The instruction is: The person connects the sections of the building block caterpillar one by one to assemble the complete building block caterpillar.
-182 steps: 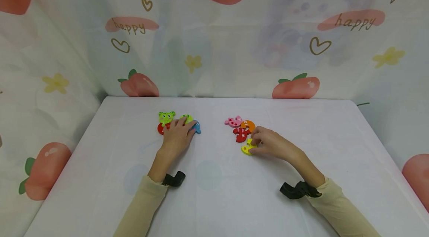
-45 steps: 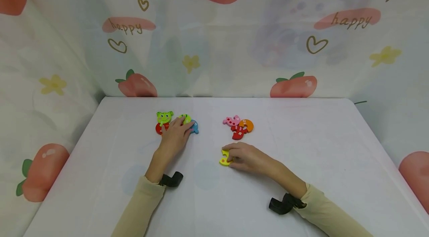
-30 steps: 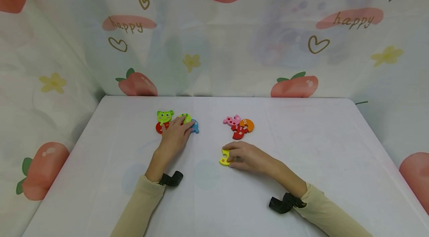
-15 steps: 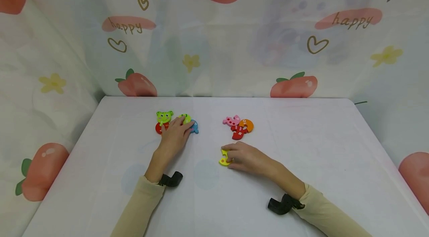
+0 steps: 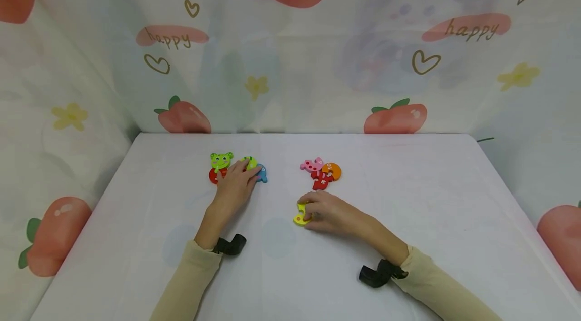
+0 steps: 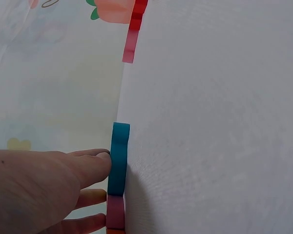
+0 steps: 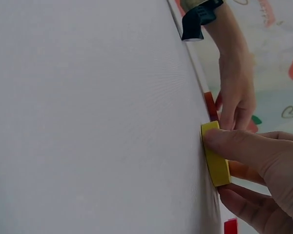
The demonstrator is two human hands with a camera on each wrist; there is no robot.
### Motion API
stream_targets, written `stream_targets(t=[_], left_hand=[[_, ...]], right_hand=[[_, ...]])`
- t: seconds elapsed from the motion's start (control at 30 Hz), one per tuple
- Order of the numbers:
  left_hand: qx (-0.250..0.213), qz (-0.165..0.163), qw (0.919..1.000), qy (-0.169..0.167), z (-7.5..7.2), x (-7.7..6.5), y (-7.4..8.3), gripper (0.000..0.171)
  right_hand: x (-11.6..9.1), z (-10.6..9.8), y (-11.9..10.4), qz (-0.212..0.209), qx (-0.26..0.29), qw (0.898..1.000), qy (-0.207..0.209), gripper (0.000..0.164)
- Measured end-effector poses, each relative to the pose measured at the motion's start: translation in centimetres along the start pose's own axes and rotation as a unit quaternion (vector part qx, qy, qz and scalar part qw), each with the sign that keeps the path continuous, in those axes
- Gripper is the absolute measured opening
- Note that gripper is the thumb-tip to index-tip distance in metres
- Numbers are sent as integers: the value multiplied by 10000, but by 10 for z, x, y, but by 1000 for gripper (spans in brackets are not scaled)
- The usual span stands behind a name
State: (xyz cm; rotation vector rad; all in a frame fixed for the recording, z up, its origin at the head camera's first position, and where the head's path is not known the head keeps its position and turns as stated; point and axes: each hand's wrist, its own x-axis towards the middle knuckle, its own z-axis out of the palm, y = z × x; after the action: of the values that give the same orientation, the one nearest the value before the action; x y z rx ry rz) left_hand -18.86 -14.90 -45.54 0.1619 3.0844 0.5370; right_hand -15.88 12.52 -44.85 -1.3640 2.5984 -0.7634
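My right hand (image 5: 333, 212) pinches a yellow puzzle piece (image 5: 299, 219) by its right side, low at the tabletop. In the right wrist view the thumb lies on the edge of this yellow piece (image 7: 217, 163). My left hand (image 5: 233, 185) rests with spread fingers on a joined group of puzzle pieces. Around those fingers show a green frog-face piece (image 5: 221, 161), a red piece (image 5: 214, 176), a light green piece (image 5: 249, 162) and a blue piece (image 5: 263, 174). Pieces under the palm are hidden. The left wrist view shows the thumb touching the blue piece's edge (image 6: 118, 170).
Beyond my right hand lies a second cluster: a pink spotted piece (image 5: 311, 165), an orange piece (image 5: 335, 170) and a red striped piece (image 5: 321, 181). A white cloth covers the table (image 5: 408, 185). Patterned fabric (image 5: 290, 59) stands at the back and both sides.
Since the oldest frame, my right hand has brought the yellow piece from beside the red striped one leftward and nearer. Over the last second both hands stay nearly still.
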Motion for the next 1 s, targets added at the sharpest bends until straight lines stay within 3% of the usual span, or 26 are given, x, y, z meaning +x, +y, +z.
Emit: stream_targets(t=[0.33,0.7,1.0], left_hand=[[78,-36,10000,41,-2,0,-2,39],[40,92,9999,75,0,1,-3,39],[137,77,9999,18,-2,2,-5,38]], right_hand=[[41,2,-2,514,16,9982,302,6],[96,10,-1,736,-130,9957,553,9],[113,16,-2,900,-212,9943,526,10]])
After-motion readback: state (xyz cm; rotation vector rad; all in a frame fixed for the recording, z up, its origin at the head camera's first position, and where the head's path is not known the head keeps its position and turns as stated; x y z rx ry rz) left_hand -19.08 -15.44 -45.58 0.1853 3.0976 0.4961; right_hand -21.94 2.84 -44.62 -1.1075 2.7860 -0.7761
